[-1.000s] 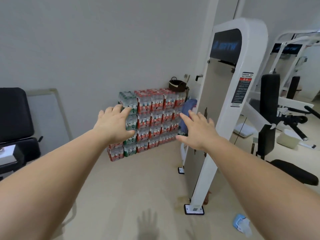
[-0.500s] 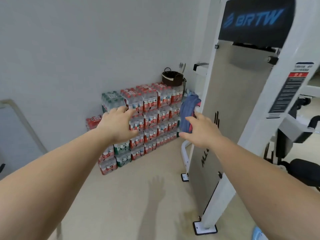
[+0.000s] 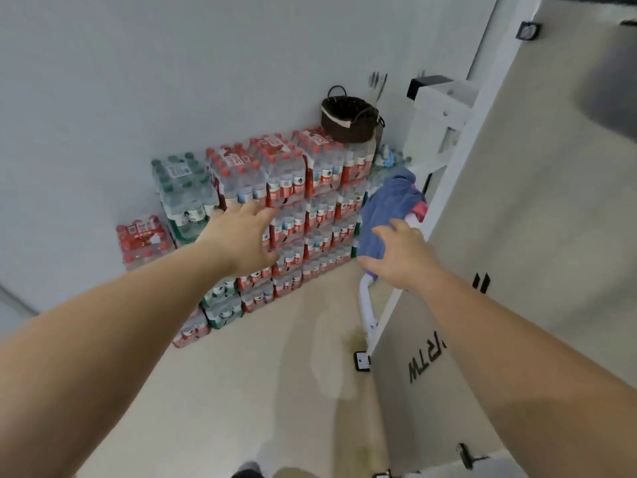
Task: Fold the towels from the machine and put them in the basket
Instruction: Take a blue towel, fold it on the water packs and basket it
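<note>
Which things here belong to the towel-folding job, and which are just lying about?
Job: blue towel, pink towel, machine, basket, left hand, right hand.
Lying about: bottle packs.

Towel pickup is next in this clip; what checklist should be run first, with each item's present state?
1. Blue towel draped on the machine's white bar, within reach: ok.
2. Right hand open at the towel: ok.
3. Grip on the towel: not ok, fingers not curled round it.
4. Left hand free: ok, open and holding nothing.
5. Basket in view on the bottle packs: ok.
6. Room inside the basket: cannot tell.
</note>
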Motion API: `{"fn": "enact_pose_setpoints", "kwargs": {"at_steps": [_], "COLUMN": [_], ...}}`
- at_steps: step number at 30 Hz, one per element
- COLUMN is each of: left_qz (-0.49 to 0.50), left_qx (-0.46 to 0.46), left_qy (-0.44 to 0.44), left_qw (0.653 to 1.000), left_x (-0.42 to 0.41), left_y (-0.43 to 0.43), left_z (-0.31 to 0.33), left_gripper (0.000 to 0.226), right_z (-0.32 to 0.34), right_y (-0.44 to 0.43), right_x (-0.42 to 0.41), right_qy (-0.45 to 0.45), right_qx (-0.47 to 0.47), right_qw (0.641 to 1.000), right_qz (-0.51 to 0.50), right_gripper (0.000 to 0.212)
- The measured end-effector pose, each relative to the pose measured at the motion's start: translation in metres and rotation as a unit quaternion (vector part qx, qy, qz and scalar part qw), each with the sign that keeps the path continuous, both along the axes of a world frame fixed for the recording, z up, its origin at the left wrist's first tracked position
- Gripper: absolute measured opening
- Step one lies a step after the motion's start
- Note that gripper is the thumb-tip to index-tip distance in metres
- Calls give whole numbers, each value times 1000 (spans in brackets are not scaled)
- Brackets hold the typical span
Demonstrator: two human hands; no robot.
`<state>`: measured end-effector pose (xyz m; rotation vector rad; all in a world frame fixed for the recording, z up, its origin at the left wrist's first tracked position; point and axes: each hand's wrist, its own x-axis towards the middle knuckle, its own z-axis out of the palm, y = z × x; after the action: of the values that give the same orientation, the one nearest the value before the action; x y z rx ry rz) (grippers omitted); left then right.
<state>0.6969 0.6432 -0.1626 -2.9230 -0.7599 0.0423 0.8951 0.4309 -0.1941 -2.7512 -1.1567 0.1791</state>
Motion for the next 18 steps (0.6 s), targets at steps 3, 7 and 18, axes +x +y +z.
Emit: {"fn": "enact_pose_setpoints", "kwargs": {"at_steps": [3,7,18], "left_qz": [-31,-76,-206], "left_qx": [13,14,-65], "left_qy": [29,57,74], "left_qw": [999,995,974], "left_x": [51,117,294], "left_y": [52,121,235], "left_z": [-18,-34,-60], "left_gripper": [85,86,82], "right_z": [-17,-43,-64], "right_y": [43,99,185], "right_x": [36,74,176], "right_qy": [21,52,91], "right_qx": [1,-1,-59], "right_qw": [999,996,978], "right_qz": [-24,-68,-178], "right_gripper": [76,74,71]}}
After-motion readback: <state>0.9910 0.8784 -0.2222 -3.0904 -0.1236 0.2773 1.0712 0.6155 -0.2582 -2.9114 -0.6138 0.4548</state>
